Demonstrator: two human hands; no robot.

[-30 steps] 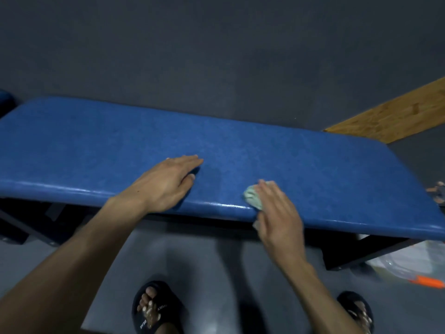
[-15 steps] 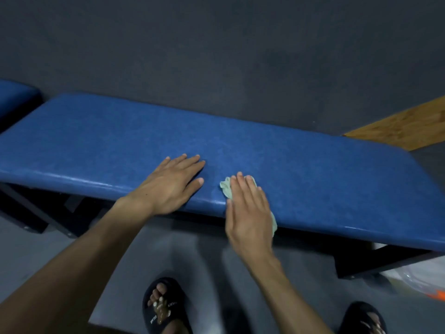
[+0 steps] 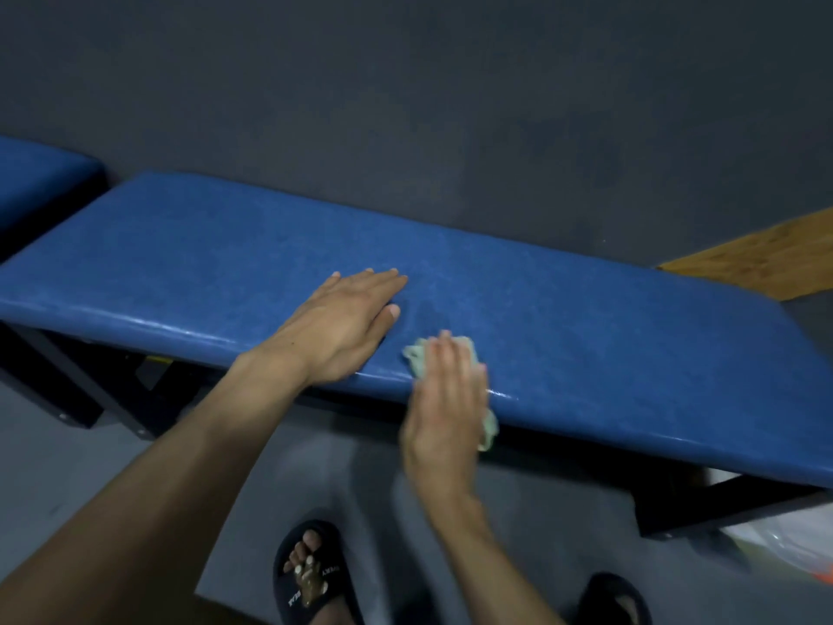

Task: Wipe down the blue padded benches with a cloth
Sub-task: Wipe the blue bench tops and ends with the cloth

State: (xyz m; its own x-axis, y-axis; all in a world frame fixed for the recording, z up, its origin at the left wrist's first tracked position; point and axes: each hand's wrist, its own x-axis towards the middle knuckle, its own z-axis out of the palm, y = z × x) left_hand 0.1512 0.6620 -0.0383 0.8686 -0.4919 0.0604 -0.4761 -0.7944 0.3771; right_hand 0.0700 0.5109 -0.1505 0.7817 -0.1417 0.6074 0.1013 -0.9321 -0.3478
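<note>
The right hand point(image 3: 444, 399) presses a pale green cloth point(image 3: 417, 356), blurred, on the long blue padded bench point(image 3: 608, 336), which runs left-right; the left hand point(image 3: 342, 327) rests flat beside it.

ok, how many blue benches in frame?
2. The main bench lies under both hands; the second bench is cut off at the left edge. More may sit out of view.

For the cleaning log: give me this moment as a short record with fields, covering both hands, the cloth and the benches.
left hand: left hand rests flat, fingers straight, on the blue padded bench
right hand: right hand presses the cloth on the bench's near edge, blurred
cloth: pale green cloth, bunched, partly hanging over the edge
second bench: another blue bench at far left
floor: grey floor, black sandals below
</note>
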